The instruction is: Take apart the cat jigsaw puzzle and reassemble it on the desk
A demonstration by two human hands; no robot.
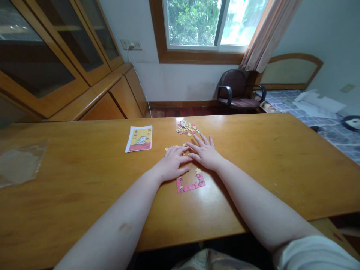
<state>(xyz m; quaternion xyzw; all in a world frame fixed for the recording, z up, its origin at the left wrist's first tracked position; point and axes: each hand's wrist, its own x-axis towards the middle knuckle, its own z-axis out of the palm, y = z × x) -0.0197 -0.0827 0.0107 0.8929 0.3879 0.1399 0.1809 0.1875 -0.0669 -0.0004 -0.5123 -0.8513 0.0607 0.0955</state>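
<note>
Apparently at Border Assembly

Shows left hand (174, 162) and right hand (206, 153) spread, reaching toward each other over pieces (167, 148), with no visible grip on any. Shows border (191, 187) on table (242, 138), just nearer than both, open on far side. Seems to call for matching edges against border before pressing together.

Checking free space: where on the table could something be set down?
Mostly bare tabletop lies right of the right forearm, toward the table's right edge, and between the plastic sheet and picture card. Crowded: around the left hand, right hand, pink puzzle border and loose-piece pile.
</note>
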